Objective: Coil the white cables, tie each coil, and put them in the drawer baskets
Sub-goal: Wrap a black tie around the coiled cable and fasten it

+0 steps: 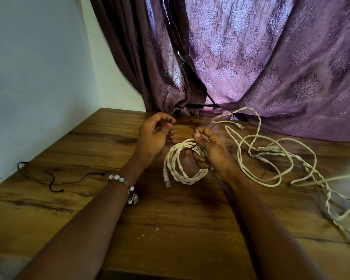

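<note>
A coiled white twisted cable [177, 168] hangs over the middle of the wooden table [89, 158], its plug end dangling at the lower left. My right hand [208, 152] grips the coil's right side and pinches one end of a thin black tie [191, 147] that wraps the coil's top. My left hand [154, 136], just left of the coil, pinches the tie's other end. Loose white cables [271, 158] lie tangled and uncoiled on the table to the right. No drawer baskets are in sight.
More thin black ties [53, 178] lie on the table at the left, near the white wall. Purple patterned curtains [251, 67] hang behind the table and drape onto its far edge. A beaded bracelet is on my left wrist.
</note>
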Motion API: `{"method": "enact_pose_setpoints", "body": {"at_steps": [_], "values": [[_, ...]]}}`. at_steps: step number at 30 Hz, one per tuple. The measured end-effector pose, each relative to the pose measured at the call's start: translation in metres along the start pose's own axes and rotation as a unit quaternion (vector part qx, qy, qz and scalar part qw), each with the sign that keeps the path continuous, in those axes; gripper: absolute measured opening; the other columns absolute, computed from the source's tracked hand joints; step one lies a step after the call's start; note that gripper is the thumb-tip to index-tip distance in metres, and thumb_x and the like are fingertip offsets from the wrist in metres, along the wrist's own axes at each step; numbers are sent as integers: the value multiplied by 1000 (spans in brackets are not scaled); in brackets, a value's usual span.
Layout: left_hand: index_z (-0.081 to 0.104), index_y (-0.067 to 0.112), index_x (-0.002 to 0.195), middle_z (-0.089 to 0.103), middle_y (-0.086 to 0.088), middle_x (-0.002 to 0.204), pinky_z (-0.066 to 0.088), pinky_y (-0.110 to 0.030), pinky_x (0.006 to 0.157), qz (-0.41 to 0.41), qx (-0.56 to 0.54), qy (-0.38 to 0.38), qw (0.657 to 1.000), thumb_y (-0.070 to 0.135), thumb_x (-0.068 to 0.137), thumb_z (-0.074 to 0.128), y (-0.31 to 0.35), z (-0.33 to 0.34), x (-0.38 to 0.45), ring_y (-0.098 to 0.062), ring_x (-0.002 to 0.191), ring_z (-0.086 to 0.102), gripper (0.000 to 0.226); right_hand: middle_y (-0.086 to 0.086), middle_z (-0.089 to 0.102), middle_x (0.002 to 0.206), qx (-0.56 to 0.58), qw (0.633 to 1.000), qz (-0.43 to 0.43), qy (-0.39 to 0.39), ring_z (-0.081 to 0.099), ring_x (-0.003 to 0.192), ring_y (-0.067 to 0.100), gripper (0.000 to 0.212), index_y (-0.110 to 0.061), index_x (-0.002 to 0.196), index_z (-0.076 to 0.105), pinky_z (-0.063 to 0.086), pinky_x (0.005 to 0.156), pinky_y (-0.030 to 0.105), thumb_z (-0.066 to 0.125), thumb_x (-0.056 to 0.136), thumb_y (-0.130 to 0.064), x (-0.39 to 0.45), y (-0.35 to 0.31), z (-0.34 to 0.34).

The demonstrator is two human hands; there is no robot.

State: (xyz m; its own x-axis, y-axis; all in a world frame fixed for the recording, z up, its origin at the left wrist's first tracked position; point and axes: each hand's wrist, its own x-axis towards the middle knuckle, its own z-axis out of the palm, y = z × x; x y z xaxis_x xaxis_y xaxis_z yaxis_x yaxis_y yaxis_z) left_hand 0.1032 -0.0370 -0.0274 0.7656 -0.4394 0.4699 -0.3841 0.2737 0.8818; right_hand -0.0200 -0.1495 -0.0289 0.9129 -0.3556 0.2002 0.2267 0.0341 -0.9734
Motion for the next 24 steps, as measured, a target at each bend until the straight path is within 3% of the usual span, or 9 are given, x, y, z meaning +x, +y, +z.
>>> {"method": "enact_pose_setpoints", "body": {"at_steps": [3,8,12,16,20,22,24], "values": [[62,8,86,65,-4,79,57,-28,66,-39,-29,-29,998,-8,92,47,1,4,-2,-12,68,64,22,20,43,86,-40,999,-2,29,40,34,2,11,-16,93,43,14,40,13,36,102,-13,-2,-4,-2],[64,10,86,62,3,73,45,-20,52,-92,-65,-45,993,-7,93,43,5,12,-8,-7,60,50,27,21,44,82,-84,995,-19,42,43,33,-1,8,-10,101,42,22,34,9,35,103,-13,-6,-9,-1],[63,20,87,64,4,84,48,-31,76,-97,-1,-94,991,14,99,44,7,19,-13,-12,79,58,23,20,44,76,-105,992,-56,34,46,33,-1,7,-6,102,40,26,31,9,33,103,-8,-5,-8,3],[69,15,95,71,-10,96,51,-42,83,-62,111,-127,984,32,96,50,0,22,-15,-26,93,66,25,17,47,74,-148,983,-99,41,47,34,-1,6,-5,102,40,30,33,9,34,102,-8,-5,-6,2],[65,7,95,67,1,73,51,-29,65,-54,141,-182,972,27,98,48,4,26,-20,-4,66,63,27,13,51,67,-236,959,-152,46,51,48,6,12,5,102,39,40,44,15,33,102,-6,-1,2,-2],[63,7,85,62,3,62,48,-27,59,-18,143,-187,972,25,99,46,5,29,-24,-6,55,59,29,13,54,67,-283,943,-167,61,55,55,17,18,2,102,40,48,51,29,33,102,-14,3,7,-4],[61,12,76,56,5,55,43,-25,54,7,138,-161,977,24,99,47,3,31,-28,-5,50,53,30,7,55,73,-340,917,-189,88,57,64,18,23,-3,101,42,50,58,39,34,97,-23,5,10,-4]]}}
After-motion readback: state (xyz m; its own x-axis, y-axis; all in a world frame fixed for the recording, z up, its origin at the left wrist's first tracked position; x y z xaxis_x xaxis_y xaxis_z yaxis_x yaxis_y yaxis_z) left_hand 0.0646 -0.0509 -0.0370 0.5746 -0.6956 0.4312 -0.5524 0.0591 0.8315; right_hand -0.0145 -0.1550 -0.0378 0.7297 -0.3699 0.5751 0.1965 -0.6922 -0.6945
